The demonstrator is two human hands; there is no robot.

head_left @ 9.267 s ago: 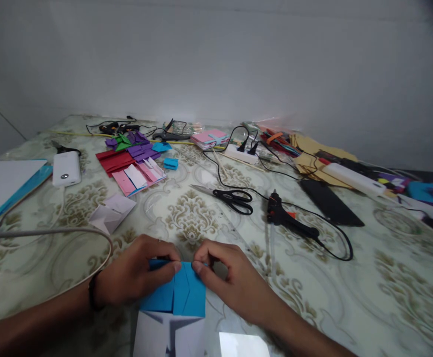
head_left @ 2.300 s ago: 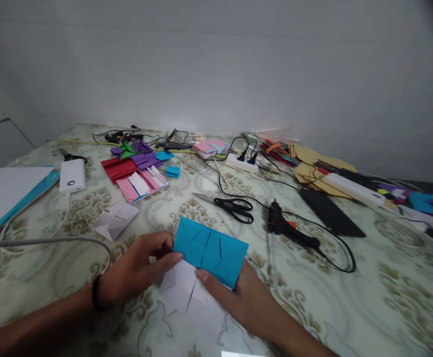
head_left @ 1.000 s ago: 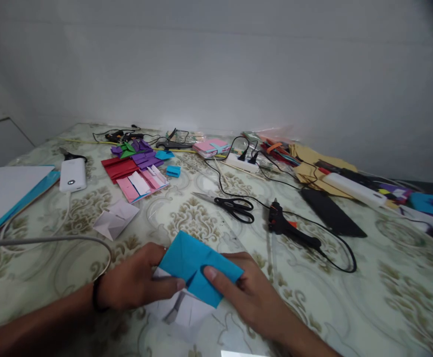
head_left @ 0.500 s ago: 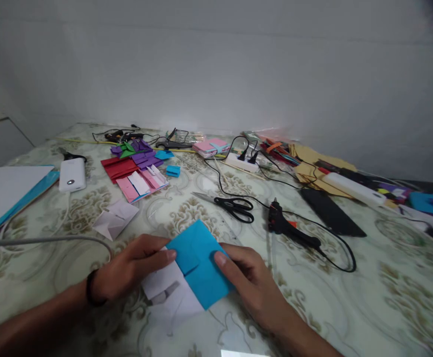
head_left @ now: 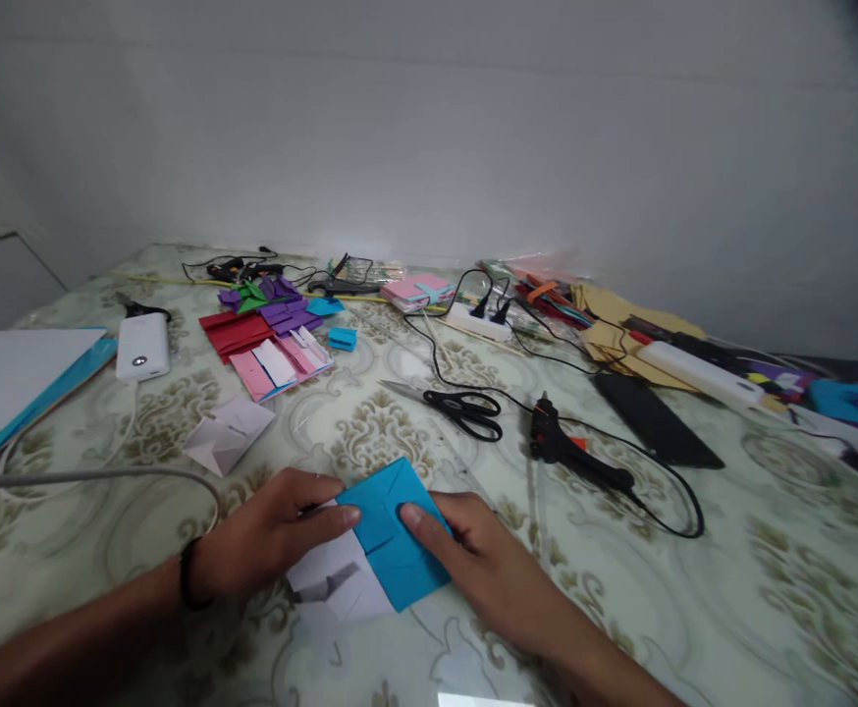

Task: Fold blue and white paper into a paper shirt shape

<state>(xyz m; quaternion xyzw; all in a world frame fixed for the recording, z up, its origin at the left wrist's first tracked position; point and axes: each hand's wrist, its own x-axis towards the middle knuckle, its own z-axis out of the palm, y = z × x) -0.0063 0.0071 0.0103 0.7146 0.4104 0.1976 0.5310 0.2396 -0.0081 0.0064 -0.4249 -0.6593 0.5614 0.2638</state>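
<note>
Between my hands is a folded blue paper [head_left: 406,550], overlapping a folded white paper [head_left: 345,579] on its left. My left hand [head_left: 282,525] pinches the blue paper's left side where the two meet, thumb on top. On the other side, my right hand [head_left: 473,550] grips the right part of the blue paper, its thumb lying across the front and its fingers hidden behind. Black-handled scissors [head_left: 465,407] lie beyond my hands, and a black glue gun [head_left: 572,447] rests to the right.
Folded coloured papers, among them a red one [head_left: 234,334], lie at the back left near another white folded paper [head_left: 230,432]. A white power bank [head_left: 143,346] is at left. A power strip [head_left: 478,321] and black cables stretch behind the scissors. A dark flat slab [head_left: 657,422] lies right.
My right thumb has slid left across the blue paper, and its right side now tilts closer. The left hand has shifted slightly to the right.
</note>
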